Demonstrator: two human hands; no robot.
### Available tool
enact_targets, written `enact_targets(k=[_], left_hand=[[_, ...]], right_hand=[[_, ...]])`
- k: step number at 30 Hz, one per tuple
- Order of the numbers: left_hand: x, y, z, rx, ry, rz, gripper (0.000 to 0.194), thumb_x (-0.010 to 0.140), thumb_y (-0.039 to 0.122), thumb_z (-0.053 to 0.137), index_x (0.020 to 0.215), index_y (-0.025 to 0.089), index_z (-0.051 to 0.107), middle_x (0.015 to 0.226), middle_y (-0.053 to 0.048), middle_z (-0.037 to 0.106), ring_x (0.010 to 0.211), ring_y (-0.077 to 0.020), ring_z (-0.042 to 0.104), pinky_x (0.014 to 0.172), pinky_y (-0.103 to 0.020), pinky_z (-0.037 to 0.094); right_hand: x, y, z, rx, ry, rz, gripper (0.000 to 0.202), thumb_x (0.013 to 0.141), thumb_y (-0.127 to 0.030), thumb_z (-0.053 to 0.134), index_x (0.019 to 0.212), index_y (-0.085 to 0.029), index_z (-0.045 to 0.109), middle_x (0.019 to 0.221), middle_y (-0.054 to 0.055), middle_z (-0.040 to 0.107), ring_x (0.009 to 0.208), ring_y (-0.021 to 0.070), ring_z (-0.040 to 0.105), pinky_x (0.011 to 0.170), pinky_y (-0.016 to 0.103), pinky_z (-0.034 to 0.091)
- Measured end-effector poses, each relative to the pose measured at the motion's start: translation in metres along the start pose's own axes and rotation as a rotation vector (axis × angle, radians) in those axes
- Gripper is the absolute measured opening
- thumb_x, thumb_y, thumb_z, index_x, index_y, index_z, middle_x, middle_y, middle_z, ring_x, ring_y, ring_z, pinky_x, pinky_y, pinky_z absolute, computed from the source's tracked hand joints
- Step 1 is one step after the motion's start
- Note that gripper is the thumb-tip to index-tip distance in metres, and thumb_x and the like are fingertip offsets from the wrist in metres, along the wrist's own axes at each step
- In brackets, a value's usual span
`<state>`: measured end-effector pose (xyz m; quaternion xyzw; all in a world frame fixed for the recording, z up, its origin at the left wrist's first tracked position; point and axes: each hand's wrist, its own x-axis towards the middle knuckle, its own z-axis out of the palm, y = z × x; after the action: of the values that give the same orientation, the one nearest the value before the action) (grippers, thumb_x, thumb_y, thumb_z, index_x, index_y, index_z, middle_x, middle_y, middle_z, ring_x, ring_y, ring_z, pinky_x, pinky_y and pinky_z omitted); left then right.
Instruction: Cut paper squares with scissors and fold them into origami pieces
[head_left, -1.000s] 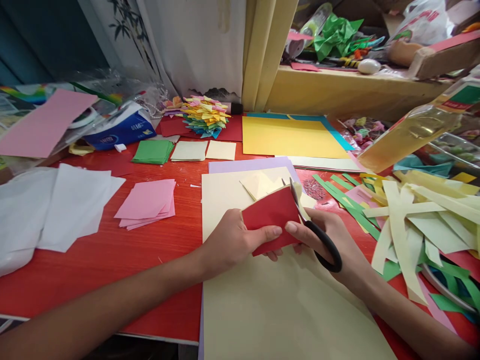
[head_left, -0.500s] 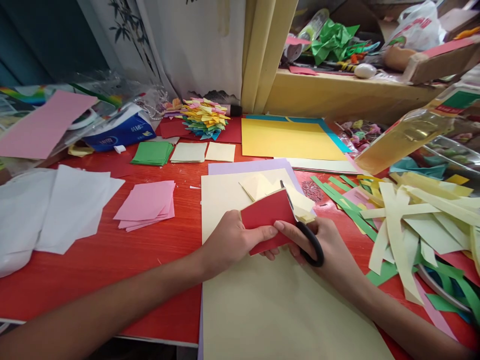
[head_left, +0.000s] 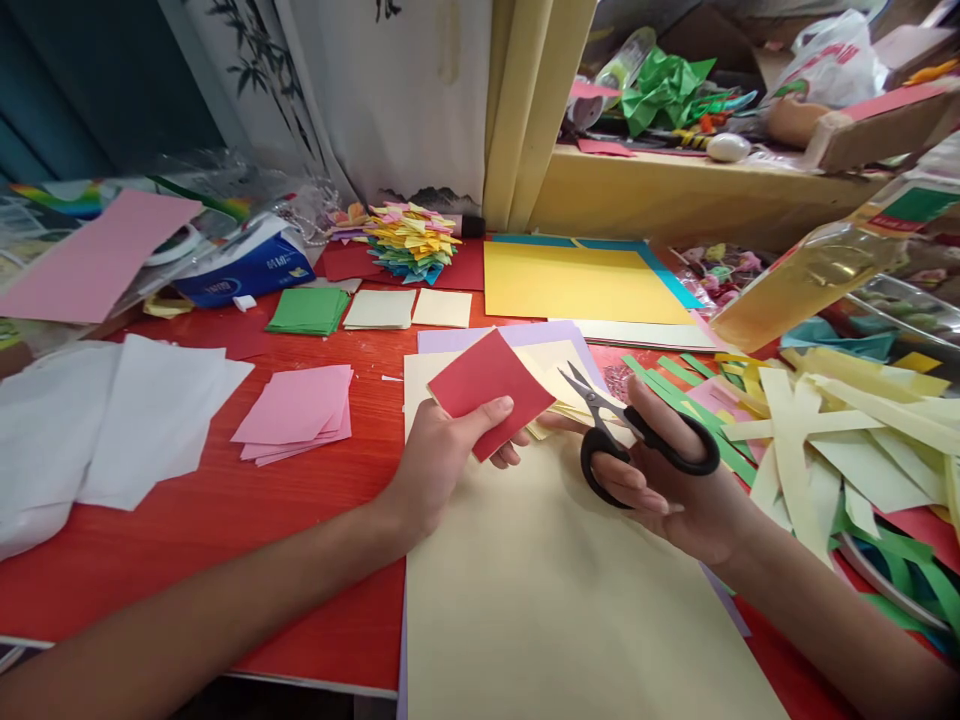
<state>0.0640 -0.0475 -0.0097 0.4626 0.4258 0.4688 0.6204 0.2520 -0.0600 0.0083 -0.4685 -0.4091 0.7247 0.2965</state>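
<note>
A small square of red paper (head_left: 491, 385) is pinched between the thumb and fingers of my left hand (head_left: 442, 460). Right of it, my right hand (head_left: 667, 480) has its thumb and fingers through the black handles of the scissors (head_left: 596, 405), whose blades are slightly parted and point up and left, apart from the red square. Beneath both hands lies a large cream sheet (head_left: 555, 600) over a purple sheet (head_left: 499, 335). Small cream pieces are partly hidden behind the red square and the scissors.
Pink squares (head_left: 296, 410) and white sheets (head_left: 161, 420) lie left. Green squares (head_left: 307, 311), cream squares (head_left: 381, 308) and a folded-paper piece (head_left: 412, 240) are behind. Yellow sheets (head_left: 585, 280) lie at the back, a tilted bottle (head_left: 802, 280) and cut strips (head_left: 795, 440) on the right.
My right hand has moved right with the scissors, away from the red paper, and the blades now show parted. My left hand has turned the red square and shifted it left.
</note>
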Motion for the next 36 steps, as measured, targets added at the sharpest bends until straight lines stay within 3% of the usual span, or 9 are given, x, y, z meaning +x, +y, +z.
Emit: enact_targets(k=[3, 9, 17, 21, 23, 27, 30, 33, 36], left_hand=[[0.0, 0.001, 0.0, 0.002, 0.029, 0.017, 0.024, 0.079, 0.033, 0.053, 0.066, 0.014, 0.06, 0.063, -0.002, 0.063, 0.048, -0.0095, 0.052, 0.053, -0.023, 0.045], [0.0, 0.002, 0.0, 0.017, 0.066, -0.007, 0.022, 0.08, 0.034, 0.053, 0.07, 0.015, 0.06, 0.059, 0.001, 0.061, 0.046, -0.0085, 0.05, 0.053, -0.022, 0.044], [0.0, 0.0, -0.001, 0.021, 0.096, 0.015, 0.024, 0.08, 0.035, 0.053, 0.069, 0.015, 0.061, 0.056, 0.001, 0.058, 0.046, -0.0079, 0.048, 0.051, -0.021, 0.042], [0.0, -0.001, -0.002, 0.007, 0.117, 0.034, 0.022, 0.079, 0.033, 0.053, 0.069, 0.016, 0.062, 0.049, 0.002, 0.054, 0.045, -0.0081, 0.047, 0.05, -0.021, 0.041], [0.0, -0.001, -0.001, 0.019, 0.133, 0.03, 0.023, 0.08, 0.033, 0.053, 0.069, 0.015, 0.062, 0.05, 0.002, 0.054, 0.044, -0.0075, 0.046, 0.049, -0.02, 0.04], [0.001, -0.001, 0.0, 0.023, 0.206, 0.012, 0.025, 0.079, 0.036, 0.053, 0.071, 0.014, 0.062, 0.062, -0.001, 0.061, 0.042, -0.0066, 0.044, 0.042, -0.02, 0.038], [0.004, 0.0, -0.001, 0.059, 0.209, 0.13, 0.023, 0.081, 0.035, 0.051, 0.076, 0.015, 0.061, 0.072, -0.001, 0.064, 0.044, -0.0062, 0.045, 0.043, -0.021, 0.039], [0.004, 0.001, -0.004, 0.13, 0.2, 0.239, 0.022, 0.082, 0.034, 0.05, 0.078, 0.016, 0.06, 0.073, -0.001, 0.064, 0.046, -0.007, 0.046, 0.044, -0.021, 0.038], [0.001, 0.002, -0.004, 0.181, 0.118, 0.212, 0.025, 0.083, 0.036, 0.05, 0.072, 0.016, 0.06, 0.068, 0.0, 0.063, 0.046, -0.0071, 0.046, 0.045, -0.021, 0.038]], right_hand=[[-0.001, 0.001, 0.001, -0.023, -0.005, -0.024, 0.067, 0.078, -0.07, 0.02, 0.049, -0.018, 0.049, 0.041, -0.005, 0.026, 0.033, 0.0057, 0.016, 0.031, 0.022, 0.014], [-0.007, 0.002, 0.002, 0.007, 0.032, -0.157, 0.078, 0.074, -0.076, 0.013, 0.095, -0.021, 0.064, 0.04, -0.007, 0.03, 0.027, 0.0038, 0.018, 0.031, 0.02, 0.019], [-0.003, 0.008, 0.0, 0.068, -0.084, -0.18, 0.06, 0.083, -0.064, 0.02, 0.083, -0.021, 0.062, 0.044, -0.006, 0.03, 0.03, 0.0045, 0.02, 0.034, 0.02, 0.021], [-0.003, 0.008, 0.009, -0.324, 0.139, -0.213, 0.028, 0.081, -0.048, 0.047, 0.086, -0.022, 0.054, 0.051, -0.005, 0.042, 0.043, 0.0089, 0.037, 0.043, 0.022, 0.032], [-0.004, 0.006, 0.012, -0.618, 0.2, -0.22, 0.029, 0.074, -0.038, 0.06, 0.097, -0.023, 0.05, 0.062, -0.003, 0.05, 0.055, 0.0113, 0.045, 0.05, 0.022, 0.038], [-0.009, -0.003, 0.011, -1.03, 0.096, -0.153, 0.044, 0.072, -0.032, 0.061, 0.113, -0.028, 0.044, 0.102, 0.003, 0.057, 0.084, 0.0172, 0.054, 0.068, 0.029, 0.046], [-0.014, -0.009, 0.006, -1.236, 0.084, -0.183, 0.046, 0.074, -0.036, 0.059, 0.118, -0.03, 0.046, 0.118, 0.003, 0.053, 0.104, 0.0222, 0.049, 0.085, 0.037, 0.043], [-0.015, -0.01, 0.001, -1.369, 0.04, -0.308, 0.038, 0.077, -0.038, 0.057, 0.115, -0.032, 0.052, 0.118, 0.001, 0.055, 0.107, 0.023, 0.048, 0.088, 0.039, 0.04], [-0.01, -0.004, -0.003, -1.408, 0.048, -0.457, 0.025, 0.083, -0.042, 0.05, 0.104, -0.031, 0.059, 0.096, 0.0, 0.064, 0.091, 0.0201, 0.055, 0.081, 0.036, 0.041]])
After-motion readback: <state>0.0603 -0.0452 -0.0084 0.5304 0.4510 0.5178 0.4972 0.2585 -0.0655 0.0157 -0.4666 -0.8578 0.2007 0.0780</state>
